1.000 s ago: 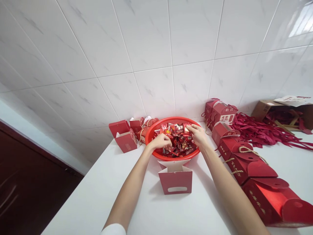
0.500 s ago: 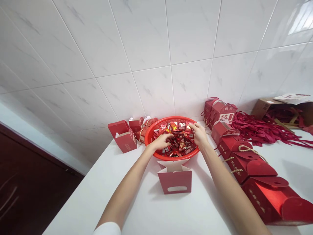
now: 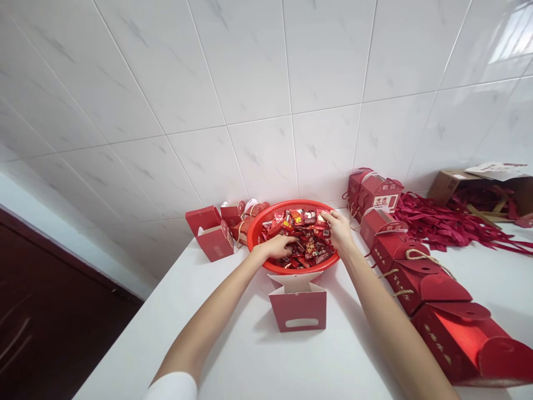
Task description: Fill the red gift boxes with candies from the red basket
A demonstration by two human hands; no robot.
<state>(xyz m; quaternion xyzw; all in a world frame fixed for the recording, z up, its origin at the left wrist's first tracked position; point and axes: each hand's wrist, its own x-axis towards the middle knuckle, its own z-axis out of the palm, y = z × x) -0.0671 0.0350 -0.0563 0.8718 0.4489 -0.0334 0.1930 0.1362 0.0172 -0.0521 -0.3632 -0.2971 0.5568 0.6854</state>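
Observation:
An orange-red plastic basket (image 3: 254, 244) stands on the white table, full of small wrapped candies (image 3: 310, 241) in red, dark and some yellow wrappers. My left hand (image 3: 278, 246) reaches over its left rim into the candies, thumb and fingers somewhat apart, fingertips partly hidden among the wrappers. At the right side of the basket, my right hand (image 3: 338, 226) has its fingers bent together at a red wrapped candy (image 3: 321, 216). Between my forearms, close in front of the basket, an open red paper box (image 3: 297, 311) stands upright with its flaps raised.
Closed red gift boxes (image 3: 441, 283) with rope handles line the right side. Behind them lie dark red ribbons (image 3: 437, 219) and a cardboard box (image 3: 447, 186). Left of the basket stands another open red box (image 3: 214, 243). A tiled wall (image 3: 258, 155) borders the table's back.
My left hand has shifted slightly right and lower into the candies, its fingers less spread. My right hand stays at the basket's right side. The view has tipped a little.

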